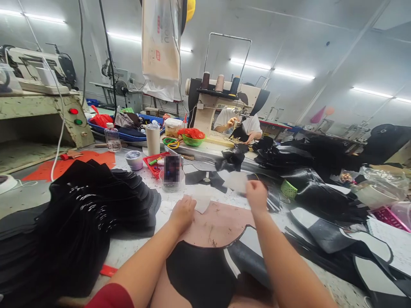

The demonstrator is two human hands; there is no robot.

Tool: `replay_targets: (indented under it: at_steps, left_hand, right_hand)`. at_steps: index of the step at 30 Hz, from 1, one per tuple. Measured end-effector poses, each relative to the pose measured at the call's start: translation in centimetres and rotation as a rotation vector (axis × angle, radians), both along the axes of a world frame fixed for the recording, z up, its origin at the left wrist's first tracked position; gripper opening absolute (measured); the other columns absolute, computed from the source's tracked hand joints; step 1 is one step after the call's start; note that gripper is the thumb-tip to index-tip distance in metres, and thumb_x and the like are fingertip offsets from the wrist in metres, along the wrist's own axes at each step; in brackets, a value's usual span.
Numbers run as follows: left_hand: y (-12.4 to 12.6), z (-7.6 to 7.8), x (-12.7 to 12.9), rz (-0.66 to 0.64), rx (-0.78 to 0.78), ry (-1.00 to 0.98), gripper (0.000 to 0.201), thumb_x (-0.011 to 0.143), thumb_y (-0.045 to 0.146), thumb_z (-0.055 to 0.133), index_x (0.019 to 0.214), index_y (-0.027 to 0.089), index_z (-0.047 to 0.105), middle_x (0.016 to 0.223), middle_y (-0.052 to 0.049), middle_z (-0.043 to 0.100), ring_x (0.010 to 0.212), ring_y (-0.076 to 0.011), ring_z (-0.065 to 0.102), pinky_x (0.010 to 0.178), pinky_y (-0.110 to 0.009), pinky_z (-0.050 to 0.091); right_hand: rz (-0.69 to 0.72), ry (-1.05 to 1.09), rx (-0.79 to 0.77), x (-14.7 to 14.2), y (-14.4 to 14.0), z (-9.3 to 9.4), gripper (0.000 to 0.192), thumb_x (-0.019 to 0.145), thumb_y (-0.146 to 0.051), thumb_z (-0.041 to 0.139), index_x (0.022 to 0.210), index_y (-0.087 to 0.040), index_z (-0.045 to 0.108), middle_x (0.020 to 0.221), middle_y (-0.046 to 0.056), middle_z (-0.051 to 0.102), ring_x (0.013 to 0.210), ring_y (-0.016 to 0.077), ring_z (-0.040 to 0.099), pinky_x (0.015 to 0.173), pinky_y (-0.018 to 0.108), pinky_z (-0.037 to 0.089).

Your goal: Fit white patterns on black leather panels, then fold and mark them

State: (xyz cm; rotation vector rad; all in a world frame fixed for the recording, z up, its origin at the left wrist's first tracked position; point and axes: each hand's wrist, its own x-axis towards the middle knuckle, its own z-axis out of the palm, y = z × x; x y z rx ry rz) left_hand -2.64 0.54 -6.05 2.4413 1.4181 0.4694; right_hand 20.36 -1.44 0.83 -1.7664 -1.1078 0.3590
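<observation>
Nearest the camera, two bare forearms are reaching forward over a black cut piece that is lying on the table. Just beyond it a pinkish-brown cut piece is lying flat, its long axis running left to right across the person's front, its curved lower edge meeting the black one. The left hand is pressing down on this brown piece's left end, fingers curled, with a small pale sheet just beside the knuckles; whether it is pinching that sheet I cannot tell. The right hand is hovering past the brown piece's far right corner, closed in a loose fist with the back toward the camera, so whether it is gripping anything I cannot tell. The left hand is the nearer to the brown piece.

To the left one tall stack of black pieces is fanning out. Behind it are standing one clear bottle, one white cup, one small tin and one red basket. Across the table one other person is working at a sewing machine, both hands at the needle. To the right, loose black material is piling up.
</observation>
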Motion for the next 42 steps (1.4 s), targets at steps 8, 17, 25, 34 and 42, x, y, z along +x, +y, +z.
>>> replay_targets:
  at_steps: [8, 17, 25, 34, 42]
  left_hand:
    - [-1.2, 2.3, -0.3, 0.126, -0.274, -0.418, 0.008, 0.080, 0.015, 0.047, 0.078, 0.015, 0.055, 0.092, -0.006, 0.058, 0.086, -0.0175, 0.058, 0.081, -0.037, 0.045]
    - [-13.2, 2.8, -3.0, 0.364, -0.969, -1.227, 0.032, 0.067, 0.041, 0.062, 0.084, 0.019, 0.046, 0.083, -0.003, 0.061, 0.073, -0.0127, 0.060, 0.057, -0.021, 0.046]
    - [-14.2, 1.5, -6.3, 0.495, -0.855, -1.019, 0.035, 0.054, 0.033, 0.067, 0.073, 0.021, 0.041, 0.062, 0.007, 0.053, 0.049, -0.0093, 0.052, 0.046, -0.021, 0.040]
    - [-13.2, 1.5, -6.8, 0.279, -0.451, -0.328, 0.014, 0.070, 0.036, 0.049, 0.070, 0.023, 0.054, 0.061, 0.003, 0.058, 0.059, -0.0161, 0.053, 0.061, -0.028, 0.040]
    - [-12.8, 1.3, -6.9, 0.217, -0.400, -0.335, 0.020, 0.072, 0.039, 0.048, 0.069, 0.023, 0.059, 0.067, 0.000, 0.061, 0.065, -0.0172, 0.055, 0.064, -0.028, 0.042]
  right_hand:
    - [0.022, 0.366, 0.209, -3.1, -7.9, -0.2, 0.037, 0.061, -0.046, 0.059, 0.083, -0.021, 0.042, 0.074, 0.001, 0.058, 0.059, 0.0139, 0.055, 0.048, 0.026, 0.045]
    - [0.283, 0.094, 0.405, -12.1, -14.1, -4.4, 0.007, 0.080, -0.020, 0.049, 0.081, -0.021, 0.056, 0.081, 0.003, 0.059, 0.074, 0.0144, 0.057, 0.062, 0.024, 0.047]
    - [0.557, 0.016, -0.018, -12.3, -15.8, -5.1, 0.013, 0.077, -0.019, 0.053, 0.081, -0.020, 0.065, 0.079, 0.004, 0.063, 0.071, 0.0158, 0.061, 0.062, 0.025, 0.050]
    - [0.538, -0.131, -0.241, -12.0, -15.4, -5.5, 0.018, 0.077, -0.014, 0.051, 0.080, -0.019, 0.068, 0.079, 0.004, 0.065, 0.073, 0.0171, 0.062, 0.068, 0.028, 0.049]
    - [0.511, -0.100, -0.217, -11.5, -14.4, -5.5, 0.015, 0.073, -0.012, 0.052, 0.074, -0.020, 0.065, 0.075, 0.003, 0.065, 0.071, 0.0159, 0.062, 0.064, 0.026, 0.049]
